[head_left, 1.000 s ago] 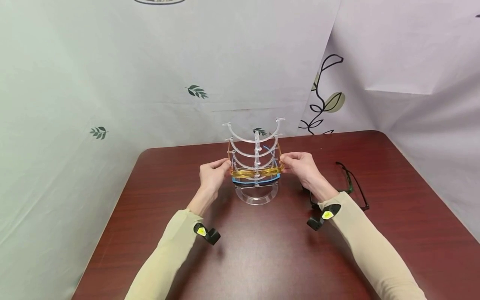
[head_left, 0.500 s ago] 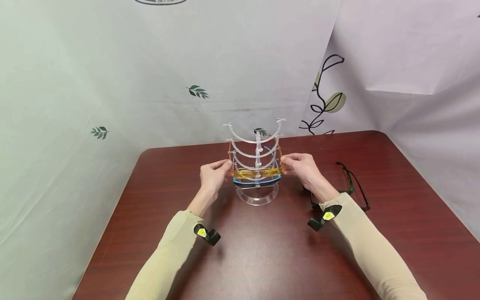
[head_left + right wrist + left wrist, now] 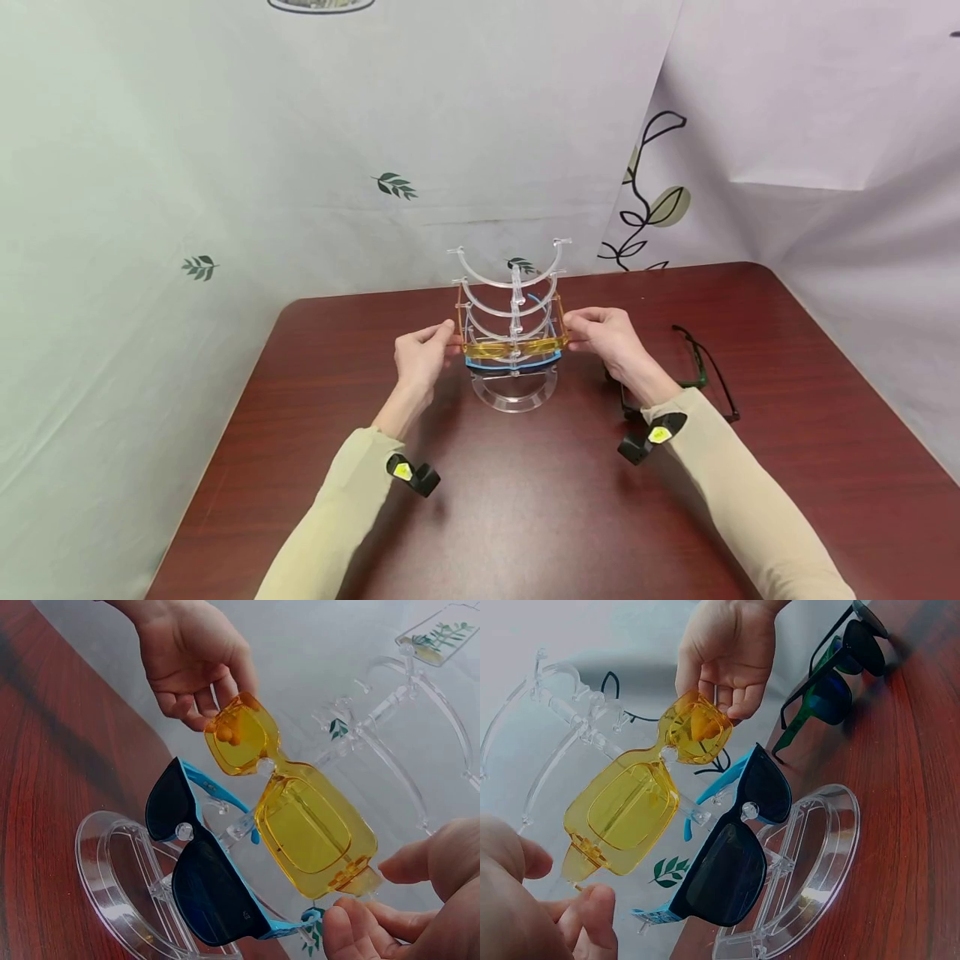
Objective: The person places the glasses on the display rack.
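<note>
The yellow glasses [image 3: 626,817] are resting on the clear stand [image 3: 513,403], just above the blue glasses [image 3: 727,871]. The right hand [image 3: 609,337] is pinching one temple; the left hand [image 3: 422,358] is hanging beside the other, thumb spread, grasping nothing. The right forearm [image 3: 651,379] is partly hiding black [image 3: 865,647] and green glasses [image 3: 829,698]. The left hand is sitting slightly farther outward than before.

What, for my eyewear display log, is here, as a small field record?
Fixture: clear plastic tiered stand
Upper: translucent yellow plastic sunglasses, squarish lenses
Lower: blue-framed sunglasses, dark squarish lenses
Left hand: beside yellow sunglasses' left end, thumb and fingers apart
Right hand: at their right end, grip unclear
Surface: reddish table; toward right, green-framed sunglasses, black-framed sunglasses
</note>
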{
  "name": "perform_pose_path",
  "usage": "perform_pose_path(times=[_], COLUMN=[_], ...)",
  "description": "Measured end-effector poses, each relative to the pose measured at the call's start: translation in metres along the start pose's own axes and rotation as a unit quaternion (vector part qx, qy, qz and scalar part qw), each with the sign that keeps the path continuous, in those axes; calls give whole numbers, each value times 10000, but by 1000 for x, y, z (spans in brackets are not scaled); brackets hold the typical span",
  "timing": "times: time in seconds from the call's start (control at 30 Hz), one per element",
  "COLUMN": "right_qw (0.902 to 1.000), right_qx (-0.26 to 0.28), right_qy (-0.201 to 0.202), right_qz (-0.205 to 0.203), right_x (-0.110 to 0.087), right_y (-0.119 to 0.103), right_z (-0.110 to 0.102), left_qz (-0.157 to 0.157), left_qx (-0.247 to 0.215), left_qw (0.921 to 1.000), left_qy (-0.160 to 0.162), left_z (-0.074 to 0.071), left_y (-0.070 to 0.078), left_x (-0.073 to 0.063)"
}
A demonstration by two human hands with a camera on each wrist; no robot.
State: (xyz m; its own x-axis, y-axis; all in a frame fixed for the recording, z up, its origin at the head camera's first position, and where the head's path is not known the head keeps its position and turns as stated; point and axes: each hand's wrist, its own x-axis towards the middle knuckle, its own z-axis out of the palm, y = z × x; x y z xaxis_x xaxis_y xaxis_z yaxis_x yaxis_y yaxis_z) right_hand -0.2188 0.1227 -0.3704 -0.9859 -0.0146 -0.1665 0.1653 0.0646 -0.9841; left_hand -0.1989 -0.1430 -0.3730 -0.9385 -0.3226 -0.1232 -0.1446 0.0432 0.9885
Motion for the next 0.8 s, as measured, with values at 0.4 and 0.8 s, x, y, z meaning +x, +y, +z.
perform_pose_path(times=[0.4,0.8], right_qw=[9995,9966], right_qx=[-164,-513], right_qy=[162,386], right_qz=[-211,-524], right_x=[-23,-66], right_y=[4,9], right_z=[-25,-51], left_qz=[711,149], left_qx=[-697,-1138], left_qw=[9891,9913], left_qy=[1084,-645], left_z=[-21,4], left_y=[-16,-32], left_x=[-29,-83])
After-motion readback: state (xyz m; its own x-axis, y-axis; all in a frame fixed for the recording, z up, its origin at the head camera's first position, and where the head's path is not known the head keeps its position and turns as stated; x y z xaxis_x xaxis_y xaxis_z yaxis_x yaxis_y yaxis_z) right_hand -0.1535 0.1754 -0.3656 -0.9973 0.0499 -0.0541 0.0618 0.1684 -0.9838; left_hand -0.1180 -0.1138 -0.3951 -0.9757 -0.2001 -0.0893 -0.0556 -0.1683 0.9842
